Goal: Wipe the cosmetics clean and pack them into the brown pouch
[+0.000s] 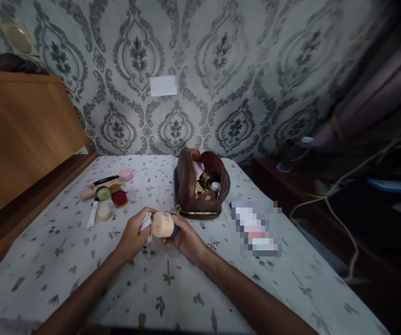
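My right hand (183, 235) is wrapped round a peach-coloured bottle (163, 225) with a dark blue cap, tipped on its side above the patterned cloth. In my left hand (135, 235) a crumpled white wipe (146, 224) is pinched close against the bottle's peach end. Just behind my hands stands a brown cosmetic bag (188, 186), unzipped, with small items and a white-lidded container (215, 186) inside. Small print on the bottle is too blurred to read.
Left on the cloth (165, 298) lie a white tube (92, 214), a dark red jar (119, 199), a green-topped jar (103, 193), a cream jar (104, 213), a pink jar (126, 175) and a black pencil (106, 180). A pixelated object (256, 229) lies right; a white cable (352, 242) hangs beyond.
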### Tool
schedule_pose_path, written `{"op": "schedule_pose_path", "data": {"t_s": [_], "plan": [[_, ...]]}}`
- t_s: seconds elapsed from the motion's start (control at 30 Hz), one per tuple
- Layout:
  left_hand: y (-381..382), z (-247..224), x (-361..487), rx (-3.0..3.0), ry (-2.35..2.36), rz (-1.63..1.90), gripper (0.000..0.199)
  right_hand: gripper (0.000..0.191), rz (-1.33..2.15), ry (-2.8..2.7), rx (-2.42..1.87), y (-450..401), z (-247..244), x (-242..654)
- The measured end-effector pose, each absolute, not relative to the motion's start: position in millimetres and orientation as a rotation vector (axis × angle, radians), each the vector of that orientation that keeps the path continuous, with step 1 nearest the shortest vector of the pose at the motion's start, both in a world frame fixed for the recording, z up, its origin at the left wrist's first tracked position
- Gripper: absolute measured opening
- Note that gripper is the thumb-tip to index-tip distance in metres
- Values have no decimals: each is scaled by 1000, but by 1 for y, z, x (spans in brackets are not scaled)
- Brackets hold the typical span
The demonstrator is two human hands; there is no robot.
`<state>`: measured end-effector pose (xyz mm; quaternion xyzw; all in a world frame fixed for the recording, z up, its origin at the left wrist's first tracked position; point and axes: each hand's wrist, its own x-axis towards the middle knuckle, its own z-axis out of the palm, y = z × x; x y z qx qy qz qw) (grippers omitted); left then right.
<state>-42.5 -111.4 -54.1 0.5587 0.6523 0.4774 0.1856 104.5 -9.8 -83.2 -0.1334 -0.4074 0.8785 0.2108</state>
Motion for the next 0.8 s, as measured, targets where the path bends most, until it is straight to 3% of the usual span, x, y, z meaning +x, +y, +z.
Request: {"op": "schedule_pose_path", "data": {"t_s": [0.2,0.4,0.53,0.7,0.8], "plan": [[-109,-49,-36,1579,1874,1321,29,52,2461,-1066,-402,-4,-84,106],[-103,-58,-21,1442,1971,1431,47,53,2287,-1120,-441,0,-83,108],[-102,-65,-18,1417,2020,1392,54,54,1943,-1487,-508,0,-85,111],[-98,-64,-25,1324,1948,1339,47,60,1346,-1929,-424,0,-88,116],[-94,-67,-30,1291,1873,1366,44,59,1159,-2091,-312,0,-88,119]]}}
